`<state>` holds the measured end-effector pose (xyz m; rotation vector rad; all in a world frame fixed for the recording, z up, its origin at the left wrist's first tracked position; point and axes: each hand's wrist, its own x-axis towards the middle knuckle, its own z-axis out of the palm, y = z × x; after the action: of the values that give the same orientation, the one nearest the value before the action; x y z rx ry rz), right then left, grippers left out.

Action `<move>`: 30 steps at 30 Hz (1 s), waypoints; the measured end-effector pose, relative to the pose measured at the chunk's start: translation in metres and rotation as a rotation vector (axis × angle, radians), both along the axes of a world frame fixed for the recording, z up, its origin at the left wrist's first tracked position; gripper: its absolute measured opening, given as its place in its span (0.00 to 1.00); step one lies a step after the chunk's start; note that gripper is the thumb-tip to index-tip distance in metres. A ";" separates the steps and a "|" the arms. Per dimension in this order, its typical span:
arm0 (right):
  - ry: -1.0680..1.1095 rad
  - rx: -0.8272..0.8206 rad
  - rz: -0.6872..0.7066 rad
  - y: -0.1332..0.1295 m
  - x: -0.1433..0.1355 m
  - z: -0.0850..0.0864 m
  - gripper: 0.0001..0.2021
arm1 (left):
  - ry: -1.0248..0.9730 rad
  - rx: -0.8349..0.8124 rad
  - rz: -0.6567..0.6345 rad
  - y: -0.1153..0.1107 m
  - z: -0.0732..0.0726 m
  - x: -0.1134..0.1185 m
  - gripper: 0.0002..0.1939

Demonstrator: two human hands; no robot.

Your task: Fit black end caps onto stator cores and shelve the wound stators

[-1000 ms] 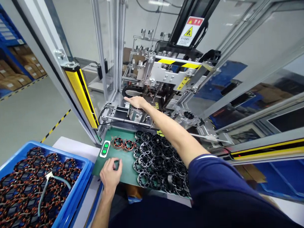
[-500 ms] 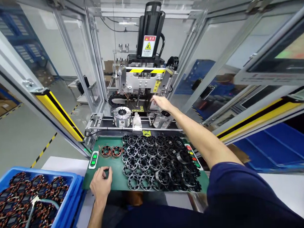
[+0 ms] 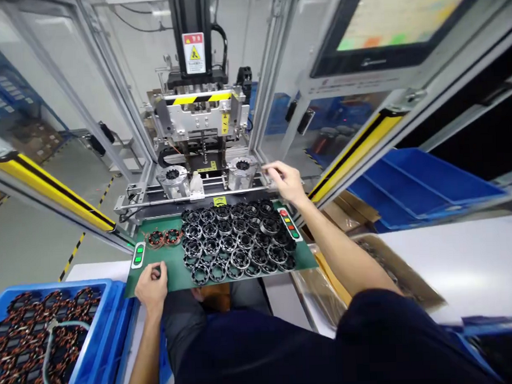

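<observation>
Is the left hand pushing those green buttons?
No, the left hand is near the green buttons, but both are plainly uncovered.

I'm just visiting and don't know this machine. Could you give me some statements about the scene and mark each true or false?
1. Two copper-wound rings lie on the green board. True.
2. The right hand is down flat on the green board. False: the right hand is raised, near the right-hand metal holder.
3. The left hand is near the panel with two green buttons. True.
4. The large screen is dark. False: the large screen is lit.
5. Black-and-silver rings stand in rows on the green board. True.
6. The blue bin of wound parts is right of the board. False: that blue bin is on the left.
</observation>
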<state>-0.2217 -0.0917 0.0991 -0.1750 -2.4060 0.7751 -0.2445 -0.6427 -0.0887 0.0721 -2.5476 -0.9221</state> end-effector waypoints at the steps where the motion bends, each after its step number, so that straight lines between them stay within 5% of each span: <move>1: -0.012 -0.026 -0.051 0.006 0.041 -0.020 0.31 | 0.011 0.005 0.013 0.000 0.000 0.000 0.18; 4: -0.083 -0.082 -0.192 0.006 0.146 -0.093 0.26 | 0.038 0.013 0.027 0.002 0.002 -0.001 0.18; 6: -0.124 -0.102 -0.247 -0.004 0.187 -0.138 0.24 | 0.050 0.010 0.015 0.003 0.004 -0.002 0.18; 8: -0.141 -0.117 -0.281 -0.015 0.204 -0.173 0.24 | 0.061 0.004 0.004 0.003 0.005 -0.003 0.18; 11: -0.139 -0.126 -0.310 -0.022 0.206 -0.200 0.26 | 0.078 -0.007 0.002 0.002 0.005 -0.004 0.19; 22: -0.156 -0.036 -0.369 -0.021 0.203 -0.208 0.28 | 0.092 0.010 0.023 0.005 0.004 -0.002 0.19; 27: -0.193 0.051 -0.344 -0.027 0.211 -0.186 0.25 | 0.080 0.006 -0.012 0.004 0.011 0.002 0.17; 30: -0.162 0.110 -0.403 -0.019 0.258 -0.165 0.27 | 0.084 -0.008 -0.069 0.003 0.009 0.003 0.17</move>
<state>0.0361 -0.1107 -0.0656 -0.6764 -2.4390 0.4554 -0.2417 -0.6395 -0.0796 -0.0565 -2.4898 -0.9206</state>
